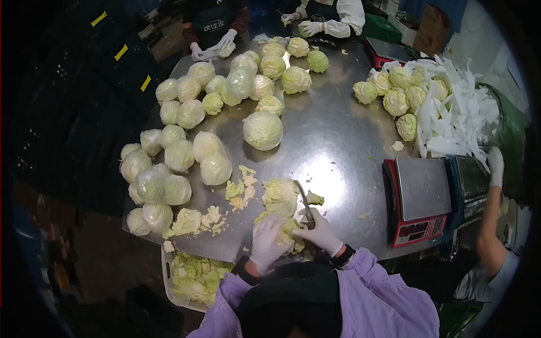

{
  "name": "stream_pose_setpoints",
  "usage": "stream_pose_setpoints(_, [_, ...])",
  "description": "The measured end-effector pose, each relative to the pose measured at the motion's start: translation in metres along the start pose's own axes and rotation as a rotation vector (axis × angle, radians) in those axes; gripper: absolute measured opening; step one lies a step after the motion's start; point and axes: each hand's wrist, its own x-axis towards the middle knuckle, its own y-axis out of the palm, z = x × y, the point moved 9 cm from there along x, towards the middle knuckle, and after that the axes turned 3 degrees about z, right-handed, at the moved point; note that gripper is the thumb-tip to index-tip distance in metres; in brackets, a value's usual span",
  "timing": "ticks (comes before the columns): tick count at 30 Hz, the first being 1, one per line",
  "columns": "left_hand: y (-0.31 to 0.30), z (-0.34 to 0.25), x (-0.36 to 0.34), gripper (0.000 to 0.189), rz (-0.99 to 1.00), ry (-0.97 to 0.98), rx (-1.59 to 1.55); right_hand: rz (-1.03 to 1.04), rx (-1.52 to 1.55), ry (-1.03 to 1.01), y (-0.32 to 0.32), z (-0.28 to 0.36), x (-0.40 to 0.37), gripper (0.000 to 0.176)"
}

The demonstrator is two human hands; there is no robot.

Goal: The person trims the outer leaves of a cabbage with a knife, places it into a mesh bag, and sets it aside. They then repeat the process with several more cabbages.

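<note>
My left hand (267,241), in a white glove, presses down on the loose outer leaves of a cabbage (280,197) at the near edge of the steel table (332,135). My right hand (321,231), also gloved, grips a knife (305,204) whose blade lies against the right side of that cabbage. Cut leaf scraps (239,188) lie just left of it.
Several wrapped cabbages (169,169) crowd the left side, more sit at the far end and right (394,101). A red scale (420,200) stands to my right. A crate of trimmings (194,279) hangs below the edge. Other people's gloved hands work at the far end (310,27) and right (496,166).
</note>
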Motion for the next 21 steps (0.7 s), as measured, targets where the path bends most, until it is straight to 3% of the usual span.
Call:
stream_pose_setpoints(2, [0.004,0.005,-0.003,0.062,-0.013,-0.005,0.009,-0.133,-0.69,-0.427,0.019,0.044,-0.009,0.061])
stream_pose_setpoints(7, [-0.003,0.015,-0.008,0.062,-0.079,-0.011,0.012,-0.077,-0.718,-0.315,0.015,0.007,0.019,0.044])
stream_pose_setpoints(9, [-0.011,0.027,-0.009,0.063,-0.067,-0.057,-0.133,-0.244,-0.318,0.079,-0.042,-0.036,0.039,0.036])
stream_pose_setpoints(10, [-0.012,0.033,-0.013,0.063,-0.066,-0.056,-0.132,-0.276,-0.226,0.043,-0.061,-0.056,0.048,0.036])
stream_pose_setpoints(12, [-0.012,0.051,-0.023,0.068,-0.117,-0.034,-0.236,-0.175,-0.654,0.11,-0.072,-0.063,0.053,0.037])
stream_pose_setpoints(13, [-0.012,0.062,-0.028,0.072,-0.122,-0.098,-0.31,-0.172,-0.653,0.115,-0.067,-0.047,0.046,0.037])
stream_pose_setpoints(15, [-0.014,0.07,-0.036,0.073,-0.151,-0.14,-0.306,-0.286,-0.76,-0.23,-0.047,0.017,0.02,0.059])
stream_pose_setpoints(16, [-0.017,0.074,-0.038,0.074,-0.187,-0.171,-0.3,-0.284,-0.756,-0.226,-0.036,0.025,0.014,0.059])
stream_pose_setpoints(18, [-0.011,0.072,-0.04,0.077,-0.169,-0.195,-0.292,-0.082,-0.835,-0.435,0.016,0.04,-0.001,0.08])
stream_pose_setpoints(20, [-0.011,0.065,-0.038,0.077,-0.191,-0.157,-0.23,0.083,-0.691,-0.41,0.05,0.022,0.0,0.08])
stream_pose_setpoints(21, [-0.01,0.069,-0.039,0.077,-0.191,-0.155,-0.23,0.024,-0.715,-0.436,0.051,0.014,0.005,0.075])
